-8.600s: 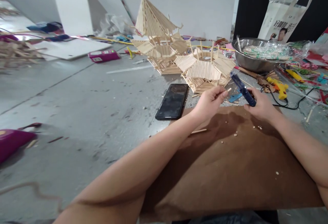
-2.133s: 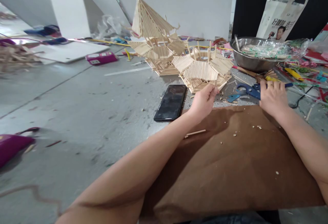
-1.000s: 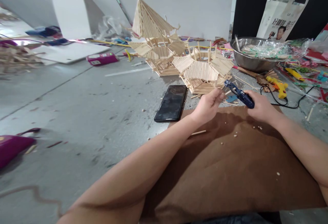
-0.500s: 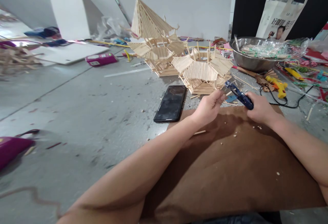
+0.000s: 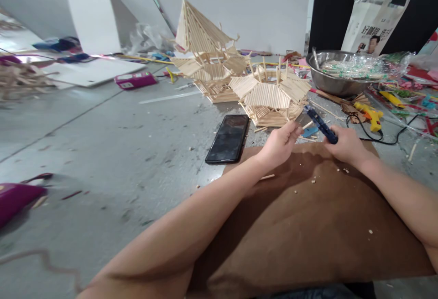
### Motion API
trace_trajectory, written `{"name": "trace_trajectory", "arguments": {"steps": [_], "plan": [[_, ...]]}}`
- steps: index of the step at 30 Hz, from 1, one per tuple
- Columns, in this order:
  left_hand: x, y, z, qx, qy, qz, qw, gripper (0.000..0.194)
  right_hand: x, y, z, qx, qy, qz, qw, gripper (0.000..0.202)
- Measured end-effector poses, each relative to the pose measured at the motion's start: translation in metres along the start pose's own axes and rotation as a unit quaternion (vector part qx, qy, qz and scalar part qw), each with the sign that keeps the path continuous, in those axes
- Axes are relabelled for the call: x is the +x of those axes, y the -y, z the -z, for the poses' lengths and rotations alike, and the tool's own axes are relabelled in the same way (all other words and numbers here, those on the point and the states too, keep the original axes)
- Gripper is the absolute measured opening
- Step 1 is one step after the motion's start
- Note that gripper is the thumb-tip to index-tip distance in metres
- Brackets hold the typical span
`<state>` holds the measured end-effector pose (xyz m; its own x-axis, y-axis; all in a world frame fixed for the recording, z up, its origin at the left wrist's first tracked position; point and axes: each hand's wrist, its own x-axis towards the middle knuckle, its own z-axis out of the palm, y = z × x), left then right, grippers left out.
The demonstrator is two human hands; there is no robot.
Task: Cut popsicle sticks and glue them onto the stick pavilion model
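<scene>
My left hand [image 5: 279, 143] pinches a short wooden stick [image 5: 307, 125], which sticks out to the right of its fingertips. To its right, my right hand [image 5: 347, 144] is wrapped round the handle of a dark blue cutting tool [image 5: 320, 123]; the tool's head points up and left, just above the stick. Beyond my left hand stands a small stick model [image 5: 270, 96] with a slatted roof. A taller stick model [image 5: 205, 39] with a pointed roof rises behind it. Small wood scraps [image 5: 314, 181] lie on the brown sheet [image 5: 328, 226] below my hands.
A black phone [image 5: 227, 139] lies left of my left hand. At the right are a metal bowl [image 5: 337, 80] with plastic-wrapped sticks, a yellow glue gun [image 5: 371, 115] with a cord, and mixed scraps. A purple box [image 5: 135, 80] is on the floor at the left.
The cutting tool has tilted slightly and its head has moved a little to the right. The stick at my left fingertips now shows more clearly.
</scene>
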<state>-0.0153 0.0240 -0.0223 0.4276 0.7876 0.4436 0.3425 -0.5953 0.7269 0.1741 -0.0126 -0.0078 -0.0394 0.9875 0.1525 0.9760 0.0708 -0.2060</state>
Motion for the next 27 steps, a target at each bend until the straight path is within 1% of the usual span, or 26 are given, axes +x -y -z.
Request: {"name": "trace_trajectory", "arguments": {"steps": [2, 4, 6, 8, 10, 12, 13, 15, 17, 19, 22, 25, 27], "plan": [[0.0, -0.002, -0.001, -0.028, -0.001, 0.027, 0.999, 0.017, 0.002, 0.0, 0.0, -0.016, -0.003, -0.014, 1.0, 0.025], [0.0, -0.003, -0.002, -0.088, -0.003, 0.072, 0.993, 0.017, 0.006, -0.003, 0.002, -0.042, -0.003, -0.044, 0.998, 0.033], [0.002, -0.004, -0.004, -0.173, 0.001, 0.127, 0.977, 0.018, 0.01, -0.009, 0.005, -0.065, -0.009, -0.086, 0.994, 0.042], [0.004, -0.003, -0.004, -0.247, -0.008, 0.175, 0.953, 0.017, 0.014, -0.017, 0.006, -0.09, -0.014, -0.117, 0.989, 0.049], [0.007, -0.002, -0.003, -0.28, -0.05, 0.203, 0.937, 0.016, 0.017, -0.024, 0.006, -0.12, -0.013, -0.129, 0.984, 0.053], [0.01, -0.001, 0.001, -0.287, -0.124, 0.225, 0.923, 0.016, 0.019, -0.029, 0.002, -0.15, -0.002, -0.124, 0.981, 0.052], [0.012, -0.001, 0.003, -0.295, -0.154, 0.241, 0.912, 0.017, 0.019, -0.031, 0.0, -0.163, 0.006, -0.116, 0.98, 0.051], [0.013, -0.002, 0.007, -0.331, -0.187, 0.287, 0.879, 0.018, 0.019, -0.033, -0.005, -0.179, 0.021, -0.099, 0.979, 0.05], [0.014, -0.003, 0.01, -0.374, -0.179, 0.332, 0.847, 0.02, 0.018, -0.033, -0.009, -0.187, 0.031, -0.084, 0.978, 0.05], [0.015, -0.005, 0.013, -0.395, -0.165, 0.361, 0.829, 0.021, 0.017, -0.033, -0.01, -0.188, 0.035, -0.074, 0.979, 0.048], [0.02, -0.002, 0.021, -0.403, -0.174, 0.382, 0.814, 0.02, 0.016, -0.033, -0.011, -0.189, 0.038, -0.067, 0.979, 0.045], [0.026, 0.006, 0.031, -0.406, -0.2, 0.4, 0.797, 0.018, 0.016, -0.032, -0.011, -0.196, 0.039, -0.063, 0.978, 0.044], [0.029, 0.013, 0.037, -0.41, -0.198, 0.411, 0.79, 0.019, 0.016, -0.032, -0.011, -0.198, 0.038, -0.06, 0.978, 0.045]]}}
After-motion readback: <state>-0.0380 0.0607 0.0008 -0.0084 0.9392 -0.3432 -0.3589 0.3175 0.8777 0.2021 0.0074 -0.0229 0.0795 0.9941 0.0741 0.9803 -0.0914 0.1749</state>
